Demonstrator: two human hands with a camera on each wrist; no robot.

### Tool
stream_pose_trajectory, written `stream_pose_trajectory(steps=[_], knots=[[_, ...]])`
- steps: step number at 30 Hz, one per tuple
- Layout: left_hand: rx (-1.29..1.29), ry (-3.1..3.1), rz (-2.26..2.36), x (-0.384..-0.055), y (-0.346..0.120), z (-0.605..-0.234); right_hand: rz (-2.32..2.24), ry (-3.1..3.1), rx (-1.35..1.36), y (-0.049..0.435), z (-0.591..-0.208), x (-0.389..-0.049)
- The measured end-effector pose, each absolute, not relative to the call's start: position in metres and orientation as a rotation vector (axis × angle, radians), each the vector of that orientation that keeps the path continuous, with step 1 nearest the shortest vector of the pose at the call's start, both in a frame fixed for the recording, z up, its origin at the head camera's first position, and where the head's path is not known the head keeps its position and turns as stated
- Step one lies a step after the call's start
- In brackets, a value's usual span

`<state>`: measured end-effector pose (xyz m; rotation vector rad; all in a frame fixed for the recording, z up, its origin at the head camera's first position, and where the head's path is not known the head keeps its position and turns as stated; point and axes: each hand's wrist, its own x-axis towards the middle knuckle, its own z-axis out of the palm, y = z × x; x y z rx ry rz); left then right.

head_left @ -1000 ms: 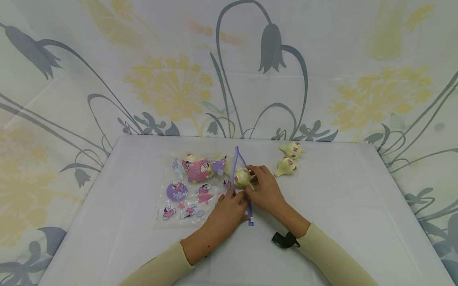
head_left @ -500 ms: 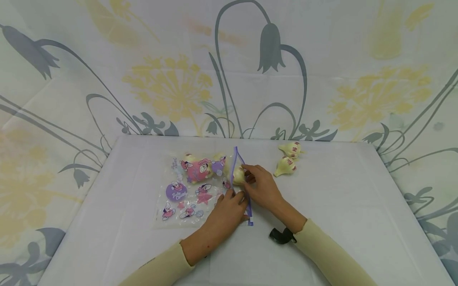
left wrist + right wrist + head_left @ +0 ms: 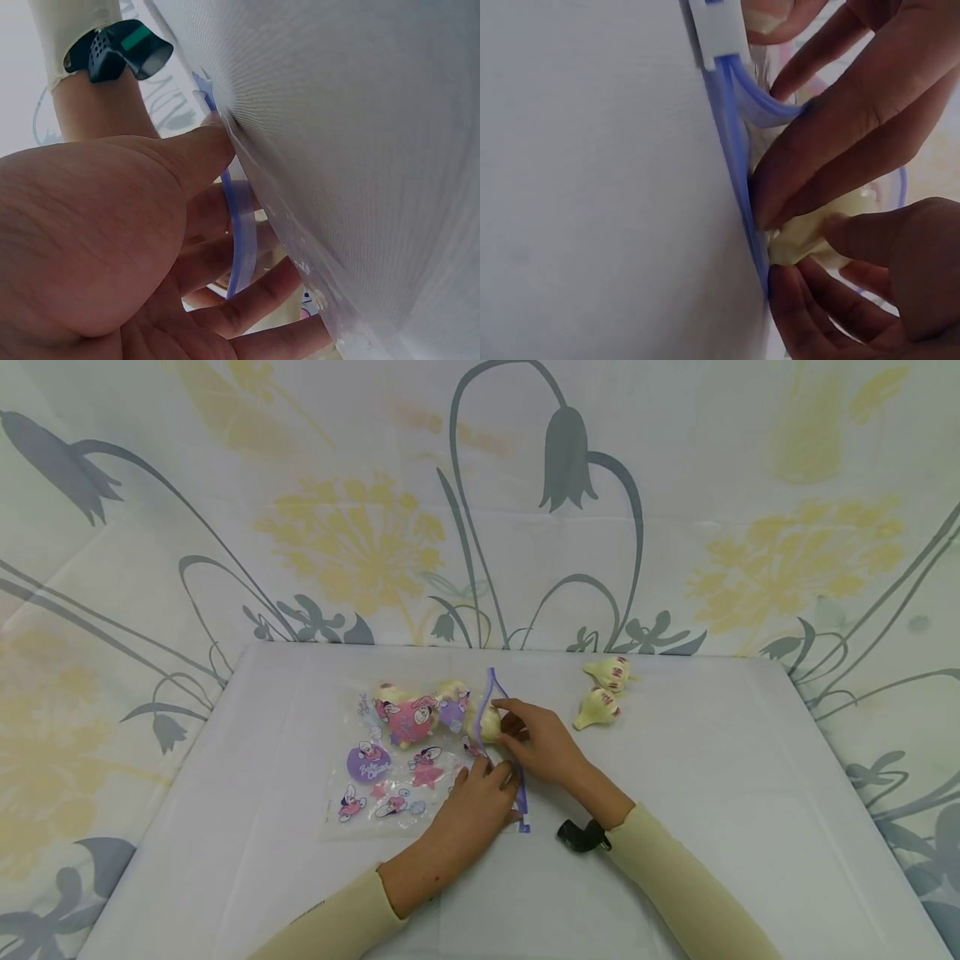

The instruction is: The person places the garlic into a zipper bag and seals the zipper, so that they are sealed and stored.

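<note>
A clear zip bag with pink and purple cartoon prints lies flat, its purple zip mouth parted towards the right. My left hand holds the mouth's near part, the purple strip running between thumb and fingers in the left wrist view. My right hand grips a pale yellow garlic bulb at the mouth, the bulb's far side under the film. In the right wrist view, thumb and fingers pinch the garlic bulb just below the left fingers. More bulbs show through the film at the bag's far side.
Two more garlic bulbs with red marks, one behind the other, lie on the white table at the back right. A flower-printed cloth stands behind the table. A black wrist device sits at the right wrist.
My right hand has moved left with the garlic bulb, from the edge of the mouth to further inside the bag. The left hand has stayed in place.
</note>
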<state>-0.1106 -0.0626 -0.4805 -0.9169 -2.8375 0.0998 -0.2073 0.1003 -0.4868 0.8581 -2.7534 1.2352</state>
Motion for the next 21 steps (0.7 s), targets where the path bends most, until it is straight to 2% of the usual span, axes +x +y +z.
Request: stream_pose_trajectory(steps=[21], knots=[[-0.914, -2.790, 0.091, -0.111, -0.062, -0.484, 1.198, -2.792, 0.917, 0.079, -0.491, -0.226]])
